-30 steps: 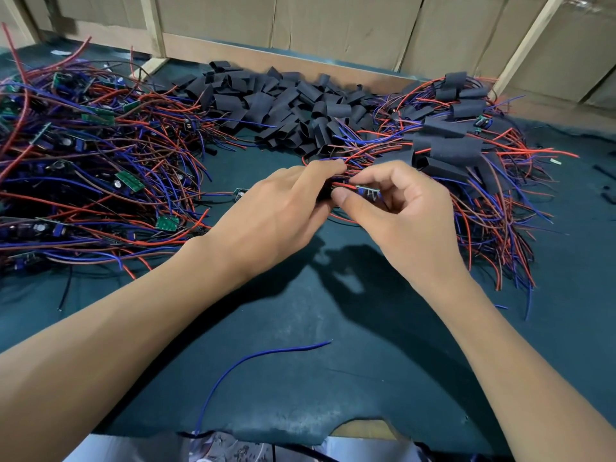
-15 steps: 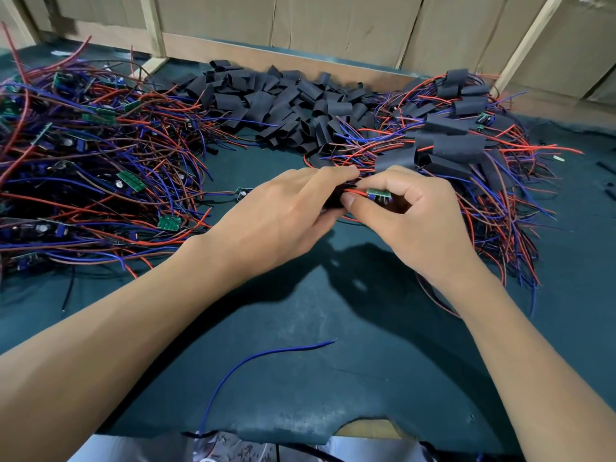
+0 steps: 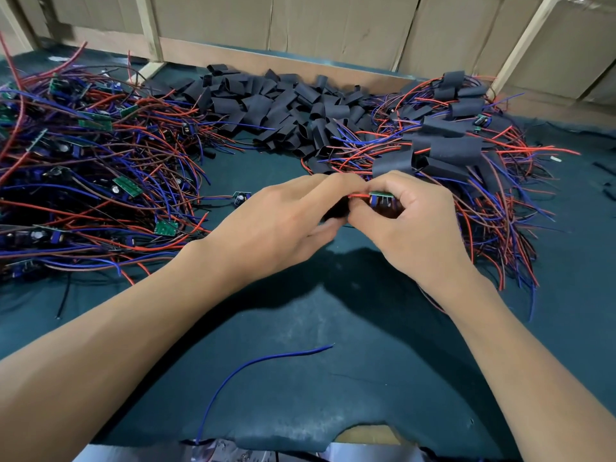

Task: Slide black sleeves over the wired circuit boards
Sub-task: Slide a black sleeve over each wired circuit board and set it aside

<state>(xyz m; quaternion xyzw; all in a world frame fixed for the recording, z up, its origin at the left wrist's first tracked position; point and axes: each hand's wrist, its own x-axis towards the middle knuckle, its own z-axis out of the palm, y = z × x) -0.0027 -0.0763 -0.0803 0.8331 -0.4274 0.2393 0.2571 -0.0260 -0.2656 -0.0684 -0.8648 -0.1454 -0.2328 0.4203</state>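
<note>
Since a second ago the circuit board (image 3: 382, 195) has emerged further into view, pinched in the right hand (image 3: 413, 225); the left hand (image 3: 283, 225) grips a black sleeve (image 3: 336, 210) beside it. Its wires may snag the sleeve mouth

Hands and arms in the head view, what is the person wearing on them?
Nothing shows on either: the left hand and right hand are bare, with no gloves, rings or watch in view, and both forearms are uncovered, no sleeves reaching into frame.
</note>
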